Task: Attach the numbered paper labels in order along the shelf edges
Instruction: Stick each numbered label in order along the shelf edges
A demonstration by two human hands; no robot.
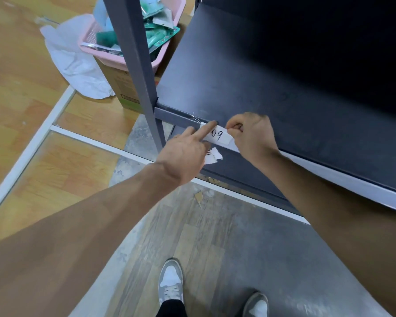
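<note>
White paper label marked "09" (217,135) flat on the grey metal shelf edge (176,112), long axis along it. Nearer left grip (185,156): forefinger pressing the label's left end, other fingers seemingly curled round spare white paper slips (213,156). Right grip (249,133) pinching the right end.
</note>
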